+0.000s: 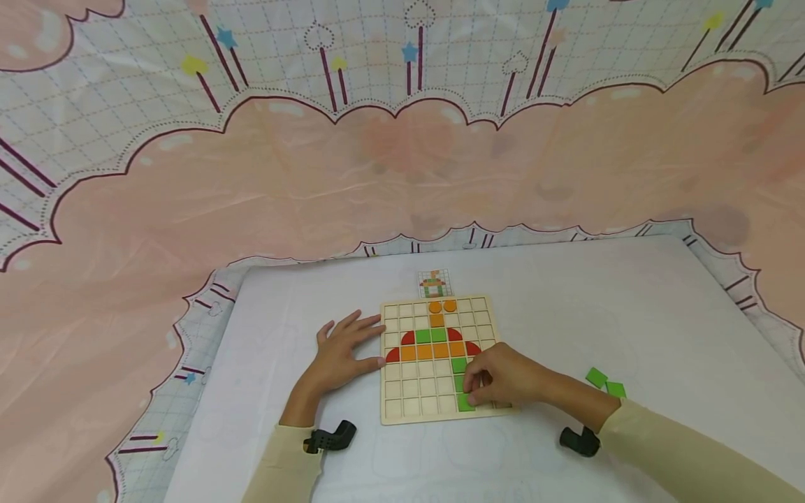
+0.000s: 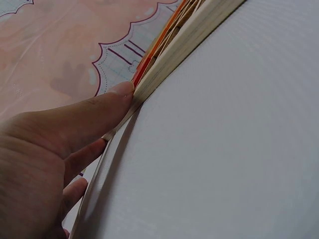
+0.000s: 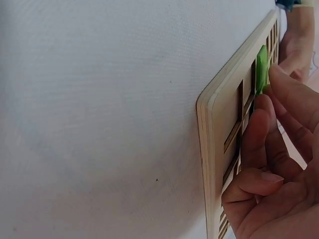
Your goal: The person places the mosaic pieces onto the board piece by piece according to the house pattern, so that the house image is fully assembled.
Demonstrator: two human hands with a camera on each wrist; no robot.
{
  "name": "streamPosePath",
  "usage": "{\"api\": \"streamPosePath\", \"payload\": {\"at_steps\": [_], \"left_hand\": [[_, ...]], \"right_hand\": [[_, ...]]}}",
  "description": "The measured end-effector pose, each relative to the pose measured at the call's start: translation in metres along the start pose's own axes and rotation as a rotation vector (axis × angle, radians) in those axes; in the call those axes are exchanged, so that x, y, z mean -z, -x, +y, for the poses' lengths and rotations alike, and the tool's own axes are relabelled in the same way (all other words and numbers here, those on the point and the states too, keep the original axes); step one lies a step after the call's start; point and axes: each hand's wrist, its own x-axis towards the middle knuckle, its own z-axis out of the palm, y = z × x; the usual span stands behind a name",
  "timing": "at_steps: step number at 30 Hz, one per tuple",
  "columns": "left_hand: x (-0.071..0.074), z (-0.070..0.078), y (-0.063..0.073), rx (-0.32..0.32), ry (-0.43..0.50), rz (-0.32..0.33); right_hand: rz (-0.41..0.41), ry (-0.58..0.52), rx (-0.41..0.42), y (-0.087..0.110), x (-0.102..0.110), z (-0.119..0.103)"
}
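A wooden grid board (image 1: 402, 412) lies on the white table with colored pieces in its cells. My right hand (image 1: 503, 377) is over its lower right part, with thumb and fingertips pinching the edge of a green square tile (image 3: 261, 69) at a cell of the bottom row. The same green tile (image 1: 465, 402) lies below other green tiles (image 1: 460, 365) in one column. My left hand (image 1: 342, 349) has its fingers spread at the board's left edge; in the left wrist view the thumb (image 2: 94, 114) touches that edge.
Orange squares (image 1: 424, 351), red quarter-round pieces (image 1: 393, 355) and orange discs (image 1: 435, 307) fill upper cells. A small pattern card (image 1: 434, 283) lies behind the board. Loose green tiles (image 1: 596, 377) lie right of the board, near the right forearm. A printed curtain (image 1: 402, 175) hangs behind the table.
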Motion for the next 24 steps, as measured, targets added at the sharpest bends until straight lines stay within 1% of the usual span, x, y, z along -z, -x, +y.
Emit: {"api": "streamPosePath", "payload": {"at_steps": [8, 14, 19, 24], "left_hand": [[0.000, -0.001, -0.001, -0.003, -0.007, 0.001], [0.000, 0.000, 0.000, 0.001, -0.002, -0.001], [0.000, 0.000, 0.000, 0.006, -0.004, -0.005], [0.000, 0.000, 0.000, 0.007, -0.011, -0.006]], "right_hand": [[0.005, 0.015, -0.020, 0.002, 0.001, 0.002], [0.019, 0.030, -0.015, 0.008, 0.005, 0.011], [0.024, 0.042, -0.017, 0.017, 0.014, 0.022], [0.030, 0.050, -0.027, 0.032, 0.029, 0.033]]}}
